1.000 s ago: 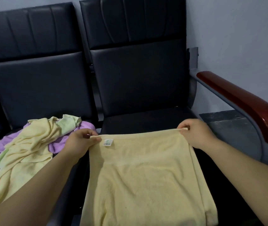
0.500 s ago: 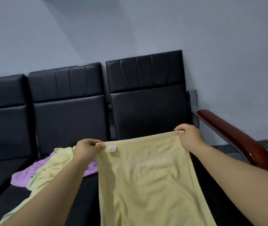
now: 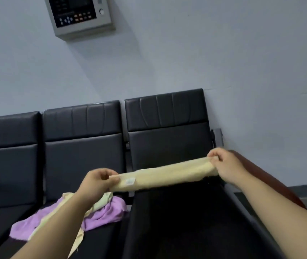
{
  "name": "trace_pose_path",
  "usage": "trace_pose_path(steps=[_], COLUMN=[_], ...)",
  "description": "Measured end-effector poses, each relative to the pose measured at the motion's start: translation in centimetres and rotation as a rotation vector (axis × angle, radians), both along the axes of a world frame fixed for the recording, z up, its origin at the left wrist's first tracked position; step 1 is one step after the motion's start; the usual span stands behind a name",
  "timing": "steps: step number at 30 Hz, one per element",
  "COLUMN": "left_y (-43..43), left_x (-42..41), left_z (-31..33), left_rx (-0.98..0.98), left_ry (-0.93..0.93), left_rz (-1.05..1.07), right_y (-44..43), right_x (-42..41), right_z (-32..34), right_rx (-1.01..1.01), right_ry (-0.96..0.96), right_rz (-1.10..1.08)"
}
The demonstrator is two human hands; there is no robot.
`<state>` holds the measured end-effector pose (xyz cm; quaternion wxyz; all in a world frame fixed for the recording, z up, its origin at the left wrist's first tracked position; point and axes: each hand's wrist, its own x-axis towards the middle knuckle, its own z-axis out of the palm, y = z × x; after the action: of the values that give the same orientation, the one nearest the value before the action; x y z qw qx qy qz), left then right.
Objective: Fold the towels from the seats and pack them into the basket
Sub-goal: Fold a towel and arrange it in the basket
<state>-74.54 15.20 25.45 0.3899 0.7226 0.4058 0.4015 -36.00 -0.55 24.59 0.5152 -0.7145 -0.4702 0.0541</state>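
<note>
A pale yellow towel (image 3: pixel 165 175) with a small white label is stretched in the air above the right seat (image 3: pixel 177 221). My left hand (image 3: pixel 97 182) pinches its left corner and my right hand (image 3: pixel 223 165) pinches its right corner, held higher. From here the towel looks like a narrow band; the rest of it is foreshortened or hidden. On the middle seat lies a purple towel (image 3: pixel 104 215) with another yellow-green towel (image 3: pixel 100 202) over it, partly behind my left forearm. No basket is in view.
A row of black padded seats (image 3: pixel 81 156) stands against a grey wall. A red-brown wooden armrest (image 3: pixel 272 182) runs along the right seat's right side. A grey control box (image 3: pixel 79 15) hangs on the wall above.
Both hands have raised the yellow towel from hanging down flat to stretched out nearly level. The view has tilted upward, showing more wall and the control box.
</note>
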Motion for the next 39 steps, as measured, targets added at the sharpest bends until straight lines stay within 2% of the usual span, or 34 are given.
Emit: trace_pose_path(steps=[5,7,10,12,15,20,23,27,32,35,39], left_y=[-0.9,-1.3,-1.0,-0.5,-0.2,0.1,-0.1,-0.8,0.2,1.2,3.0], left_x=[-1.7,-1.8,-1.4,-0.8,0.4,3.1,5.3,6.9,5.6,5.1,4.8], left_z=[-10.5,-14.3,-17.5,-18.3,-18.9,-19.0,-19.2,-18.9,-18.5,-18.7,-19.6], left_rx=[-0.276,-0.376,-0.422,-0.344,-0.168,0.061,0.211,0.159,-0.045,-0.038,0.037], left_ry=[0.38,0.459,0.475,0.5,0.639,0.856,0.926,1.058,0.971,0.956,0.83], left_rz=[-0.129,-0.131,-0.078,-0.02,0.032,-0.041,-0.144,-0.311,-0.274,-0.201,0.001], right_y=[-3.5,-4.1,-4.2,-3.8,-2.9,-1.4,-0.2,0.6,0.9,1.3,2.6], right_x=[0.4,0.2,0.3,0.3,0.3,-1.1,-2.8,-4.0,-3.5,-3.3,-2.8], right_z=[-10.2,-13.3,-16.3,-16.9,-17.3,-17.3,-17.7,-17.7,-15.7,-16.4,-18.2], right_rx=[-0.538,-0.705,-0.824,-0.832,-0.823,-0.799,-0.699,-0.813,-0.952,-0.908,-0.796], right_ry=[0.031,0.068,0.049,0.038,-0.003,-0.177,-0.33,-0.44,-0.357,-0.298,-0.294], right_rz=[0.149,0.169,0.155,0.135,0.106,0.014,0.065,0.233,0.214,0.17,0.006])
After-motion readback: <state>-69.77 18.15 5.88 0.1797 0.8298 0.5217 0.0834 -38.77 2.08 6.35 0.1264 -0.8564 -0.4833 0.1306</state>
